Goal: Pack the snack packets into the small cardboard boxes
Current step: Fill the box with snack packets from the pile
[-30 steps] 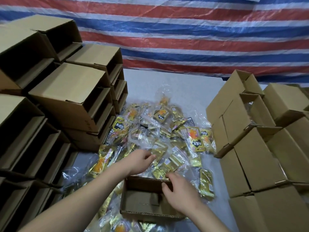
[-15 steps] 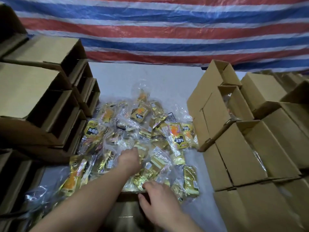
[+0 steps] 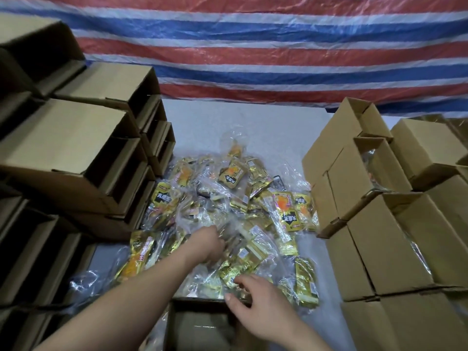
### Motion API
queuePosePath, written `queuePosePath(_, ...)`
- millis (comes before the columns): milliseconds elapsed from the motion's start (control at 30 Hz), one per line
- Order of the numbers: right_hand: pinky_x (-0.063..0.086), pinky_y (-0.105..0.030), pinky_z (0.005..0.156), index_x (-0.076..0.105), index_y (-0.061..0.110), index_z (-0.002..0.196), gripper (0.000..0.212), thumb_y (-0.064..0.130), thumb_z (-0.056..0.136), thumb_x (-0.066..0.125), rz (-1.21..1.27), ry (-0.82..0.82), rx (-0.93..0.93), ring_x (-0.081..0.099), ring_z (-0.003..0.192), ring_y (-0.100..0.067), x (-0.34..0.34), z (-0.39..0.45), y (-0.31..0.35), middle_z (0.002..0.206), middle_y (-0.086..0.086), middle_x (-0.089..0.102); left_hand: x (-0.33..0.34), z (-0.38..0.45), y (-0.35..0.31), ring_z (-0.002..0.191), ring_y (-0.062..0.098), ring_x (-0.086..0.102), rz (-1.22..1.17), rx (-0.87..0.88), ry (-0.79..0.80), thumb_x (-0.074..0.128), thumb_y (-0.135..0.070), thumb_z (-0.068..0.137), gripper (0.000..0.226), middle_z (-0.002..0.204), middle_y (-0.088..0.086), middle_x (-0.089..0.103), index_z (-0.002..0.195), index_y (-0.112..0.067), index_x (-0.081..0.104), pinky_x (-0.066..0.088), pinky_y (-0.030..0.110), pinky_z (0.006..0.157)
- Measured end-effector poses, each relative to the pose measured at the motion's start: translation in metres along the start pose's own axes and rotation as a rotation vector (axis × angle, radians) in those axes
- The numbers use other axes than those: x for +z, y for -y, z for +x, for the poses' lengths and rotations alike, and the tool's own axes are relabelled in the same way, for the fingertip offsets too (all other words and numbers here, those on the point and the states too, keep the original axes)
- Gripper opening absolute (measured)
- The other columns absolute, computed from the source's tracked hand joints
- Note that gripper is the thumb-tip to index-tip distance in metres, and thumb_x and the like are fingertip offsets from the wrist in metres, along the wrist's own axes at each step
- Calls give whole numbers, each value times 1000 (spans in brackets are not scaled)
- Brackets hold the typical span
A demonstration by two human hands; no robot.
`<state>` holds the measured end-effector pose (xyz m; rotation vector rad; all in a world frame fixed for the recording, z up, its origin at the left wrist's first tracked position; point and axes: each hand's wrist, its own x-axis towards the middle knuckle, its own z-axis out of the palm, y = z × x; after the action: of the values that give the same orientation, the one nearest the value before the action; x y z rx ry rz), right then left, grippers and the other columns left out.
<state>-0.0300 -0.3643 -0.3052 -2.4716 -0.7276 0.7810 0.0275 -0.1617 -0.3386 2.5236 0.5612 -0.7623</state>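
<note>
A heap of gold and orange snack packets (image 3: pixel 235 214) in clear wrap covers the middle of the grey table (image 3: pixel 253 122). An open small cardboard box (image 3: pixel 200 325) sits at the near edge, below the heap, and looks empty. My left hand (image 3: pixel 210 244) reaches into the heap with its fingers curled into the packets; what it grips is hidden. My right hand (image 3: pixel 255 307) hovers over the box's far edge, fingers spread and touching a gold packet (image 3: pixel 233 272) at the heap's near side.
Stacks of open cardboard boxes (image 3: pixel 76 153) lying on their sides stand to the left. Stacked cardboard boxes (image 3: pixel 379 224) stand to the right, some with packets inside. A red, white and blue striped tarp (image 3: pixel 253 46) hangs behind the table.
The view swung up then partly back down; the near box is seen again. My left hand reached farther into the heap. My right hand stayed near the box's far edge.
</note>
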Motion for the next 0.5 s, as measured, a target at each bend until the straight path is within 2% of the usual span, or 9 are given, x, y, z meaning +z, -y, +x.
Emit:
queuePosePath(100, 42, -15, 80, 54, 32, 134, 71, 79, 86, 34, 157, 17, 31, 56, 105, 1, -1, 1, -3, 125, 16, 58, -7, -17, 3, 94, 19, 61, -117, 43, -67, 41, -24, 102, 40, 132, 17, 58, 136, -4, 48, 51, 27, 74)
queuePosePath(200, 41, -6, 74, 57, 35, 127, 70, 80, 82, 30, 379, -60, 128, 55, 98, 12, -8, 9, 0, 116, 23, 61, -17, -38, 9, 93, 21, 65, -280, 100, -146, 40, -15, 102, 29, 121, 17, 64, 122, -5, 58, 55, 32, 78)
queuePosePath(233, 43, -8, 76, 56, 33, 127, 69, 78, 81, 31, 479, -95, 197, 55, 98, 12, -11, 15, 2, 113, 24, 60, -19, -45, 9, 92, 23, 64, -330, 118, -171, 41, -13, 101, 24, 112, 15, 66, 112, -7, 61, 55, 36, 81)
queuePosePath(300, 51, -29, 90, 48, 31, 135, 61, 71, 90, 36, 726, -74, 356, 57, 110, -5, -18, 29, 7, 122, 16, 57, -22, -61, 7, 84, 23, 63, -397, 159, -212, 42, -12, 100, 18, 98, 10, 67, 98, -9, 60, 54, 37, 79)
queuePosePath(333, 51, -39, 91, 44, 33, 138, 58, 69, 93, 38, 864, -11, 423, 57, 111, -15, -21, 34, 10, 122, 9, 56, -22, -67, 5, 82, 24, 63, -424, 181, -229, 42, -12, 100, 18, 94, 10, 66, 96, -9, 60, 55, 38, 77)
queuePosePath(367, 52, -42, 87, 42, 37, 134, 55, 71, 92, 40, 1004, 47, 475, 59, 105, -21, -23, 38, 14, 116, 5, 56, -20, -73, 2, 79, 24, 62, -449, 206, -249, 42, -13, 100, 19, 93, 9, 66, 97, -9, 61, 55, 37, 76)
queuePosePath(433, 52, -42, 78, 49, 27, 122, 64, 77, 82, 50, 1265, 108, 525, 61, 86, -24, -28, 46, 20, 101, -2, 57, -20, -84, -5, 73, 14, 58, -504, 269, -303, 42, -11, 99, 21, 98, 4, 67, 103, -11, 62, 53, 28, 74)
queuePosePath(467, 52, -40, 73, 58, 17, 119, 74, 78, 76, 55, 1369, 130, 507, 61, 78, -25, -32, 49, 22, 95, -6, 59, -22, -91, -9, 73, 7, 55, -539, 305, -325, 42, -9, 99, 24, 103, -2, 66, 110, -10, 63, 48, 14, 71)
queuePosePath(500, 53, -40, 69, 67, 13, 113, 76, 78, 74, 58, 1444, 138, 464, 63, 73, -25, -37, 51, 24, 91, -9, 63, -26, -97, -13, 76, 3, 55, -580, 338, -338, 42, -7, 98, 29, 105, -9, 62, 117, -11, 64, 43, 3, 68)
